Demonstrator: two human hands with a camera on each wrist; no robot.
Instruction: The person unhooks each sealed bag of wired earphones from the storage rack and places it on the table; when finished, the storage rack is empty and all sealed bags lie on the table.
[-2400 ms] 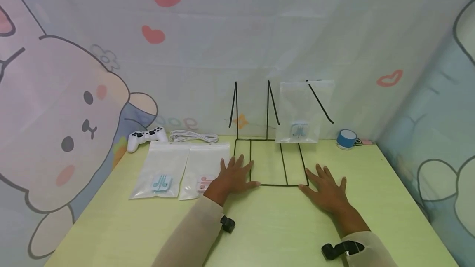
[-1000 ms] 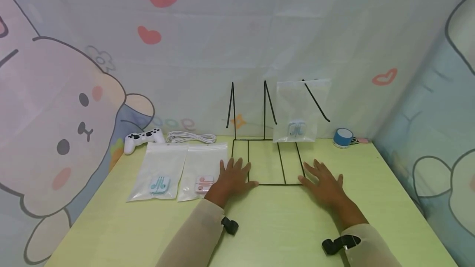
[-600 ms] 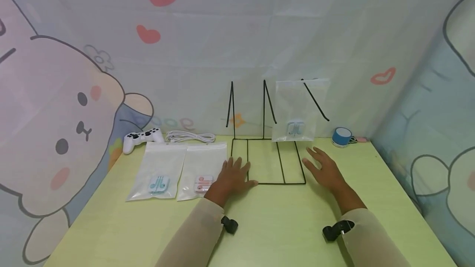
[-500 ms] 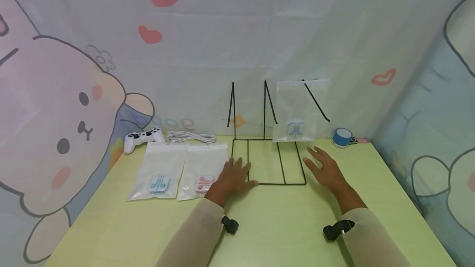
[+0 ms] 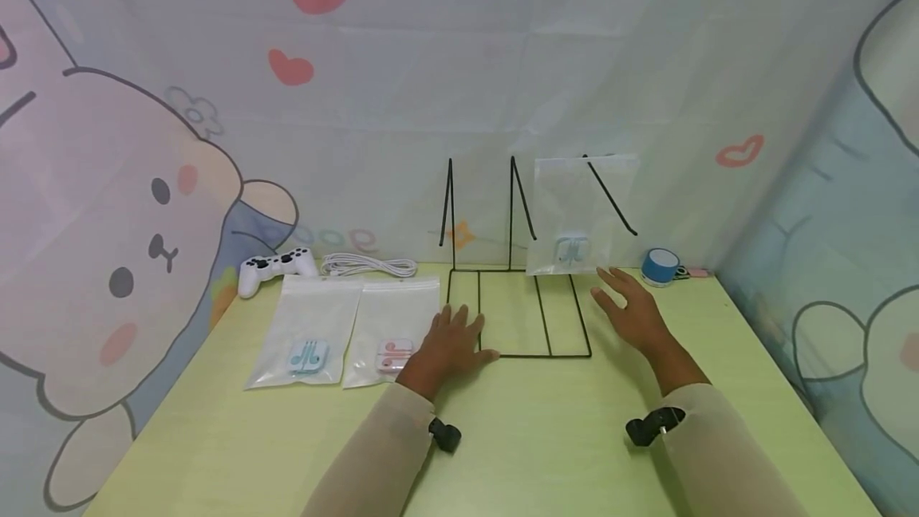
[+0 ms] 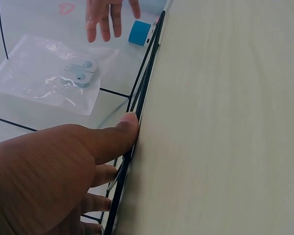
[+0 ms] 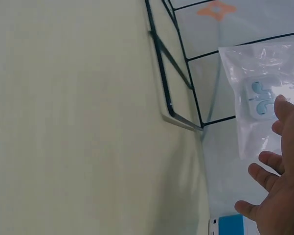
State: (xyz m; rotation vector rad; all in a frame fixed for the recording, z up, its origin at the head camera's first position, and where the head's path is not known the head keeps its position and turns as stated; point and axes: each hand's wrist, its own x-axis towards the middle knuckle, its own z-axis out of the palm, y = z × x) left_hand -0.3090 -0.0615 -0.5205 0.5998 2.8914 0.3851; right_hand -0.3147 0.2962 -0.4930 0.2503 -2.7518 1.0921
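Two bags (image 5: 305, 319), controller (image 5: 277, 266) and cable (image 5: 368, 264) beside the wire rack (image 5: 542, 316); left grip (image 5: 451, 343) and right grip (image 5: 632, 316) both spread.

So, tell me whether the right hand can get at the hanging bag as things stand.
Likely yes: the right hand holds nothing and is close to the lower part of the hanging bag, with nothing visible between them.

On the backdrop (image 5: 574, 62), left of the frame's centre, runs a short row of faint rounded letters (image 5: 333, 238) in pastel tints, seemingly with a double o, though too pale to spell out. No word, brand or number can be read for certain anywhere else in the three views
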